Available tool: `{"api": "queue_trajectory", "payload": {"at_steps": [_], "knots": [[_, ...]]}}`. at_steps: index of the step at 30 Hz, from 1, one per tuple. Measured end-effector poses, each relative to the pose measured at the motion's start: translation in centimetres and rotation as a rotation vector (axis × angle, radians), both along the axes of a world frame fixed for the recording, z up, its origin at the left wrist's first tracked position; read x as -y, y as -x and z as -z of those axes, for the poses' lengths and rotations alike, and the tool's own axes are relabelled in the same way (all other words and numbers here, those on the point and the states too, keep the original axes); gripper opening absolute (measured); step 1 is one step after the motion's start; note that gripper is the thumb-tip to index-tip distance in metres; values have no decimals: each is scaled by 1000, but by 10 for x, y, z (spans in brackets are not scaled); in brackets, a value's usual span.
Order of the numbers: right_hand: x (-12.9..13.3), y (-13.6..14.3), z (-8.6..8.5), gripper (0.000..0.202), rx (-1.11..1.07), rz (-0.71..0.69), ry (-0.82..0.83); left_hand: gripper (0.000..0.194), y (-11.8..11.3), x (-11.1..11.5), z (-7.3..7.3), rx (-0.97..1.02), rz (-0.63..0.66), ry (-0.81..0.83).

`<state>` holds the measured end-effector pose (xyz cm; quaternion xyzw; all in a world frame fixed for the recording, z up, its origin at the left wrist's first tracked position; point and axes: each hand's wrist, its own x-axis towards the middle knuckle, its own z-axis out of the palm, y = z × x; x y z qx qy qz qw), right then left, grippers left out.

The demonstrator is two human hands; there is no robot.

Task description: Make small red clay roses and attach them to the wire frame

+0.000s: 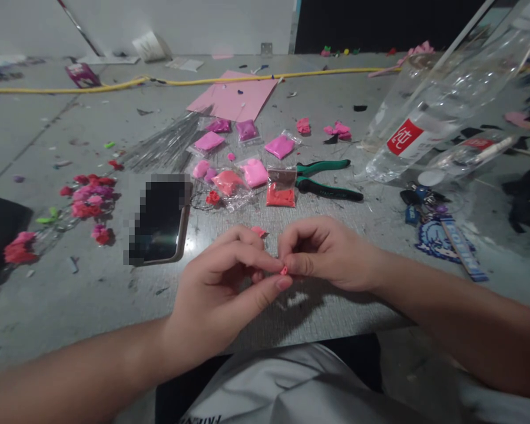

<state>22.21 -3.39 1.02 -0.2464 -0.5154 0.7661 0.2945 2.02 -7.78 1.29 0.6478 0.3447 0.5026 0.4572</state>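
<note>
Between my two hands is a tiny piece of pink-red clay (284,271). My left hand (225,282) pinches it between thumb and index finger. From the other side my right hand (324,253) touches it with thumb and bent index finger pressed together. Just behind the fingers a small pink clay bit (259,231) lies on the grey table (221,206). Further back are a small bag of red clay (281,188), a bag of coral clay (229,182), several bags of pink clay (254,172) and green-handled pliers (324,179).
A phone (163,221) lies left of my hands, with clay flowers (92,194) beyond it. Wires (168,144) and pink paper (234,94) are behind. Clear bottles (410,138) and a keychain (441,235) stand and lie at right. A yellow cable (229,78) crosses the back.
</note>
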Motion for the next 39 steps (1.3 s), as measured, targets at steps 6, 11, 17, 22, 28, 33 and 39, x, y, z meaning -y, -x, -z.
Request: {"api": "queue_trajectory", "payload": {"at_steps": [6, 11, 17, 22, 28, 33, 39], "knots": [[2, 1, -2, 25, 43, 52, -31, 21, 1, -1, 2, -36, -44, -23], [5, 5, -8, 29, 114, 144, -94, 12, 1, 1, 3, -71, -125, -26], [11, 2, -9, 16, 206, 255, -379, 10, 0, -1, 3, -18, -99, 50], [13, -6, -8, 5, 254, 348, -606, 7, -1, -3, 1, 26, -28, 125], [10, -7, -11, 8, 250, 389, -903, 9, -3, -5, -1, 31, -13, 159], [8, -6, -11, 9, 247, 384, -954, 15, -1, -4, -1, -28, 21, 122], [5, -8, -10, 8, 266, 350, -975, 15, 1, -4, -1, -98, 25, 65]]}}
